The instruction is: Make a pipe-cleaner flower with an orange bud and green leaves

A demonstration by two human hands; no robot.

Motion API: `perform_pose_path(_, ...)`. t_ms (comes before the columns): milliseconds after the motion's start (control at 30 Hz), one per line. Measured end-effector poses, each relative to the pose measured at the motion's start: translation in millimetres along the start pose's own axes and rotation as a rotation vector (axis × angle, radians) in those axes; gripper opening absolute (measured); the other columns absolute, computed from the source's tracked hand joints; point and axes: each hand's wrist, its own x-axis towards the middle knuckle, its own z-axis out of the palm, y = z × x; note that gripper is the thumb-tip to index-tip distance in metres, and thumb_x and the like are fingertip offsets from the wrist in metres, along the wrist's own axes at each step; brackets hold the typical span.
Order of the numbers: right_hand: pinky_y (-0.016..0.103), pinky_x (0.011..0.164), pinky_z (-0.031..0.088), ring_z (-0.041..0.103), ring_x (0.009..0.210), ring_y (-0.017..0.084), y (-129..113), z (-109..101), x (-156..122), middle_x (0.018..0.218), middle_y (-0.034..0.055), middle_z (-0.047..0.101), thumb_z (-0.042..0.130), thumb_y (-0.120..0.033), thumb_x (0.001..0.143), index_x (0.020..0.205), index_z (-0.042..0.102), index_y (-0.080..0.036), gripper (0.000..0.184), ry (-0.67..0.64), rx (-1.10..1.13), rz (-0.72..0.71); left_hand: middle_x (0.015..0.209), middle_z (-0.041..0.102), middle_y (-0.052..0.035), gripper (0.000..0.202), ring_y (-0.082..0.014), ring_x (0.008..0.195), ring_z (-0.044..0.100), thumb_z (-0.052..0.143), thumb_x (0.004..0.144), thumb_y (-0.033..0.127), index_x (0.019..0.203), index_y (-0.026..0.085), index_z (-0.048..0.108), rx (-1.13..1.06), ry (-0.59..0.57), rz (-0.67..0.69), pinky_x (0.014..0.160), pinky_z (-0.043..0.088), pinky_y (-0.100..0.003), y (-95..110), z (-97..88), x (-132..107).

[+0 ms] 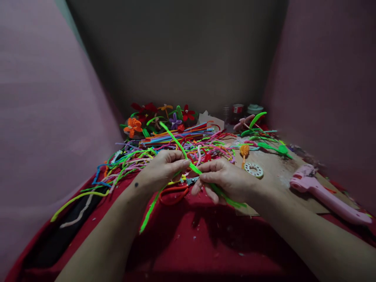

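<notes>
Bright green pipe cleaners (176, 141) are held between my two hands above the red cloth. My left hand (164, 168) pinches them between thumb and fingers; one green length hangs down below it toward the lower left. Close beside it, my right hand (221, 176) is closed on the same green strands, with thumb and forefinger pressed together and the lower fingers loosely curled. A green end passes under the right palm and comes out toward the wrist. Below and between the hands lie scissors with red handles (174, 196), their blades partly hidden.
Many coloured pipe cleaners (138, 158) are heaped behind my hands. Finished fuzzy flowers (133, 127) stand at the back left. To the right, a cardboard sheet (276, 172) carries a pink glue gun (329, 197), a white holed disc (253, 169) and an orange bud (244, 150).
</notes>
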Motion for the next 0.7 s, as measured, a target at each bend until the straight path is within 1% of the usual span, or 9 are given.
perform_pose_path(67, 0.016, 0.026, 0.032, 0.048, 0.029, 0.007, -2, -4, -1, 0.054, 0.003, 0.064, 0.052, -0.018, 0.071, 0.076, 0.058, -0.01, 0.011, -0.086, 0.04, 0.046, 0.047, 0.046, 0.0042, 0.027, -0.0056, 0.04, 0.037, 0.056, 0.075, 0.032, 0.057, 0.015, 0.047, 0.064, -0.017, 0.004, 0.041, 0.028, -0.019, 0, -5.9, 0)
perform_pose_path(167, 0.018, 0.032, 0.039, 0.06, 0.043, 0.012, -7, -6, -3, 0.075, 0.0093, 0.068, 0.052, -0.015, 0.071, 0.094, 0.056, -0.008, 0.024, -0.188, 0.053, 0.088, 0.046, 0.045, 0.0043, 0.028, -0.005, 0.04, 0.035, 0.056, 0.075, 0.032, 0.055, 0.015, 0.047, 0.102, -0.068, 0.003, 0.041, 0.025, -0.019, 1, -11.6, 1)
perform_pose_path(267, 0.025, 0.046, 0.049, 0.065, 0.061, 0.016, -11, -5, -5, 0.089, 0.011, 0.066, 0.049, -0.011, 0.073, 0.112, 0.051, -0.011, 0.039, -0.046, -0.139, 0.004, 0.045, 0.042, 0.0046, 0.029, -0.0048, 0.04, 0.034, 0.055, 0.074, 0.031, 0.053, 0.015, 0.046, 0.094, -0.094, 0.002, 0.041, 0.023, -0.019, 1, -13.1, 2)
perform_pose_path(333, 0.03, 0.061, 0.052, 0.064, 0.074, 0.016, -10, -4, -4, 0.094, 0.0098, 0.065, 0.046, -0.01, 0.077, 0.115, 0.052, -0.014, 0.039, 0.188, -0.416, -0.22, 0.045, 0.042, 0.0046, 0.028, -0.0051, 0.04, 0.034, 0.055, 0.074, 0.031, 0.054, 0.015, 0.047, 0.058, -0.125, 0.0, 0.041, 0.024, -0.02, 0, -11.9, 2)
perform_pose_path(400, 0.035, 0.076, 0.049, 0.059, 0.089, 0.017, -8, -2, -3, 0.101, 0.0082, 0.063, 0.044, -0.009, 0.081, 0.112, 0.057, -0.019, 0.035, 0.378, -0.771, -0.538, 0.045, 0.042, 0.0047, 0.024, -0.0053, 0.04, 0.034, 0.055, 0.073, 0.03, 0.055, 0.014, 0.049, 0.028, -0.177, -0.005, 0.041, 0.026, -0.02, -1, -8.8, 1)
perform_pose_path(467, 0.038, 0.087, 0.043, 0.051, 0.102, 0.019, -5, -1, 0, 0.112, 0.0067, 0.059, 0.043, -0.008, 0.083, 0.109, 0.06, -0.022, 0.034, 0.425, -1.134, -0.792, 0.048, 0.042, 0.0049, 0.019, -0.0055, 0.042, 0.035, 0.055, 0.072, 0.027, 0.059, 0.013, 0.053, 0.014, -0.236, 0.017, 0.042, 0.027, -0.02, -1, -4.7, 0)
perform_pose_path(533, 0.041, 0.093, 0.037, 0.043, 0.11, 0.022, -2, -2, 2, 0.117, 0.0064, 0.057, 0.044, -0.01, 0.085, 0.105, 0.061, -0.022, 0.029, 0.42, -1.419, -0.92, 0.051, 0.042, 0.0048, 0.015, -0.0059, 0.045, 0.036, 0.056, 0.071, 0.026, 0.063, 0.013, 0.055, 0.009, -0.285, 0.043, 0.044, 0.029, -0.019, -1, -1.2, 0)
perform_pose_path(633, 0.042, 0.091, 0.035, 0.045, 0.104, 0.024, 1, -4, 4, 0.097, 0.01, 0.063, 0.043, -0.015, 0.086, 0.087, 0.064, -0.016, 0.021, 0.42, -1.621, -0.915, 0.05, 0.042, 0.0046, 0.021, -0.0059, 0.044, 0.036, 0.056, 0.072, 0.029, 0.059, 0.014, 0.051, 0.001, -0.312, 0.033, 0.043, 0.029, -0.019, -1, 1.3, -1)
perform_pose_path(700, 0.036, 0.077, 0.04, 0.051, 0.082, 0.02, 2, -4, 2, 0.073, 0.0078, 0.062, 0.042, -0.015, 0.085, 0.075, 0.063, -0.015, 0.023, 0.408, -1.606, -0.806, 0.049, 0.042, 0.0049, 0.024, -0.0055, 0.043, 0.035, 0.056, 0.073, 0.032, 0.059, 0.014, 0.049, -0.012, -0.28, 0.013, 0.042, 0.027, -0.019, -1, 1.9, -1)
